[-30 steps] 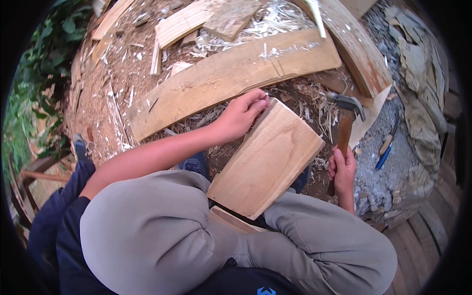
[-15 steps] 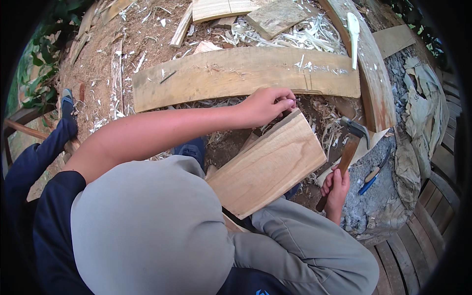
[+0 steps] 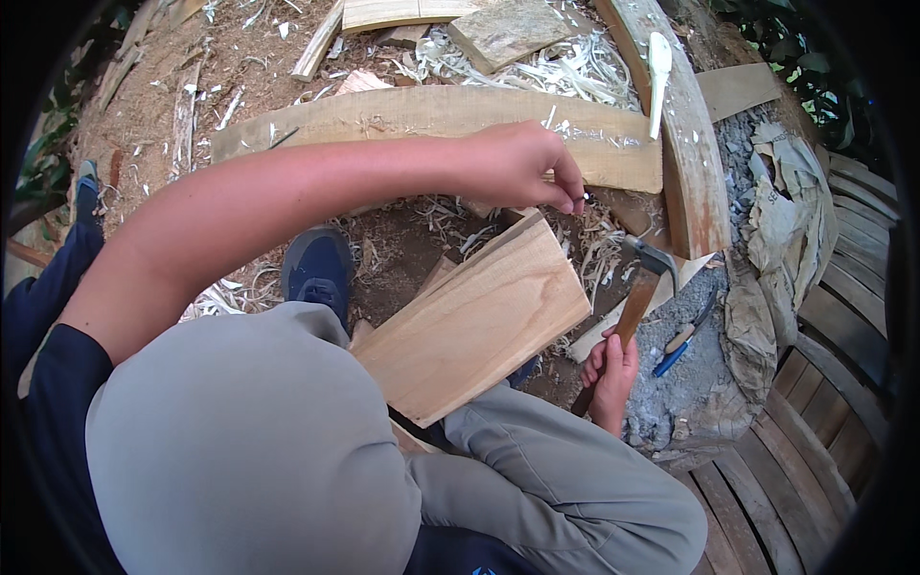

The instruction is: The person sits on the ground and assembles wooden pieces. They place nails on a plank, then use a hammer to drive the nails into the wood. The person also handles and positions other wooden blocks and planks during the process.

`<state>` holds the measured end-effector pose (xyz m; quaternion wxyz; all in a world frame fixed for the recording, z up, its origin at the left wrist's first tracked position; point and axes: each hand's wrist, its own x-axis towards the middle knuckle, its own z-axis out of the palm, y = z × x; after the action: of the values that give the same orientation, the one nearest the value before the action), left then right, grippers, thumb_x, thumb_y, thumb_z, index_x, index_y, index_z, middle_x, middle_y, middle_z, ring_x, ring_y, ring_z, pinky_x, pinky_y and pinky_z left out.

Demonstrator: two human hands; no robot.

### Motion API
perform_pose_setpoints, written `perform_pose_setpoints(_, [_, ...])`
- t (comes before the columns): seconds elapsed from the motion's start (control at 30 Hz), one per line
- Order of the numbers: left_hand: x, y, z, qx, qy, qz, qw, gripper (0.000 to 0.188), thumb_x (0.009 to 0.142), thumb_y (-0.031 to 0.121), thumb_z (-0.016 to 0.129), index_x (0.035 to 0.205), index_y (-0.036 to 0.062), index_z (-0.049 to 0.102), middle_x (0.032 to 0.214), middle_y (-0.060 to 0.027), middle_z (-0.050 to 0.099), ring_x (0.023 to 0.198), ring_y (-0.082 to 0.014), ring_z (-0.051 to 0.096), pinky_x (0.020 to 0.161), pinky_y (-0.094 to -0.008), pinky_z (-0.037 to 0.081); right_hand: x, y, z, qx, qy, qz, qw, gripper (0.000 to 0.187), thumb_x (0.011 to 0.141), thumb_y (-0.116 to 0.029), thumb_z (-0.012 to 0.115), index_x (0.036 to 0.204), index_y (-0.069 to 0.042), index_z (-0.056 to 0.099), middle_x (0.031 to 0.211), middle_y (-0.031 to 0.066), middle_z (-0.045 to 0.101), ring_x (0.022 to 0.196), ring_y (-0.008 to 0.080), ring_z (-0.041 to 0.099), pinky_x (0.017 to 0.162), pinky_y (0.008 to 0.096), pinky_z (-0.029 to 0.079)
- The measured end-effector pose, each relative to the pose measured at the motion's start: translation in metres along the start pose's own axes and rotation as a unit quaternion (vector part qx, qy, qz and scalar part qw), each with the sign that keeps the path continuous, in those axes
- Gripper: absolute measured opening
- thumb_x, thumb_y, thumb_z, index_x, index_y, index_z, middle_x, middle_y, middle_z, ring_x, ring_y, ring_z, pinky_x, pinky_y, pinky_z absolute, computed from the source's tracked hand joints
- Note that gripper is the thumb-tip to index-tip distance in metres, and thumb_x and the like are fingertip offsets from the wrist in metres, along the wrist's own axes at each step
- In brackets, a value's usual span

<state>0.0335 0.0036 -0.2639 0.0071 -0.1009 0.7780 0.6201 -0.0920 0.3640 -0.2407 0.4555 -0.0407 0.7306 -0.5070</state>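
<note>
My left hand (image 3: 537,172) is closed in a pinch beyond the far end of a pale wooden board (image 3: 474,321). A tiny dark piece with a light tip (image 3: 587,197) shows at the fingertips, too small to name. The thick board lies slanted between my legs, its broad grained face up, with other wood partly hidden beneath. Right of it, my right hand (image 3: 613,369) is wrapped round the wooden handle of a hammer (image 3: 636,302). The hammer is tilted, its metal head up and away from me, apart from the board.
A long curved plank (image 3: 431,110) lies across the far side, meeting a thick beam (image 3: 695,163) with a white spoon-like tool (image 3: 658,81) on it. A blue-handled tool (image 3: 673,356) rests on grey stone at right. Wood shavings (image 3: 585,77) litter the ground. Another person's leg (image 3: 57,254) is at far left.
The whole view has shifted, so the scene sits farther left. My left hand has moved slightly right relative to the board, still pinching. My right hand keeps hold of the hammer.
</note>
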Motion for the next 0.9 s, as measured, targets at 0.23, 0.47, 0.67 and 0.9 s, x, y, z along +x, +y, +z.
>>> perform_pose_setpoints(0.23, [0.008, 0.011, -0.006, -0.034, -0.102, -0.133, 0.985, 0.021, 0.106, 0.023, 0.052, 0.111, 0.0044, 0.061, 0.102, -0.0068, 0.073, 0.06, -0.0201, 0.061, 0.058, -0.0365, 0.051, 0.002, -0.004, -0.001, -0.05, 0.015, -0.01, 0.999, 0.017, 0.105, -0.022, 0.057, 0.111, -0.006, 0.052, 0.072, -0.0009, 0.048, 0.054, 0.0058, 0.043, 0.045, 0.0217, 0.036])
perform_pose_setpoints(0.47, [0.005, -0.027, 0.012, -0.031, -0.117, -0.107, 0.987, 0.028, 0.109, 0.027, 0.043, 0.112, 0.001, 0.055, 0.11, -0.0098, 0.071, 0.061, -0.0187, 0.063, 0.058, -0.0353, 0.053, 0.03, 0.001, 0.02, -0.188, 0.02, -0.117, 0.975, 0.035, 0.088, -0.01, 0.08, 0.109, -0.004, 0.053, 0.113, 0.0056, 0.061, 0.1, 0.0124, 0.057, 0.088, 0.0274, 0.047])
perform_pose_setpoints(0.67, [0.003, -0.026, 0.017, -0.105, -0.095, -0.143, 0.98, 0.03, 0.11, 0.028, 0.04, 0.116, 0.0018, 0.054, 0.115, -0.0102, 0.07, 0.064, -0.0171, 0.064, 0.054, -0.0329, 0.055, 0.051, 0.009, 0.027, -0.106, 0.013, -0.128, 0.986, 0.041, 0.084, -0.008, 0.083, 0.108, -0.004, 0.051, 0.127, 0.0147, 0.062, 0.117, 0.0224, 0.059, 0.105, 0.0395, 0.046])
perform_pose_setpoints(0.9, [0.01, -0.025, 0.016, -0.113, -0.107, -0.179, 0.972, 0.031, 0.11, 0.028, 0.039, 0.121, 0.0033, 0.055, 0.113, -0.0099, 0.069, 0.067, -0.0163, 0.066, 0.051, -0.0307, 0.056, 0.053, 0.004, 0.031, -0.099, -0.033, -0.077, 0.992, 0.034, 0.091, -0.01, 0.078, 0.108, -0.003, 0.05, 0.124, 0.0174, 0.064, 0.112, 0.0207, 0.062, 0.1, 0.0361, 0.048])
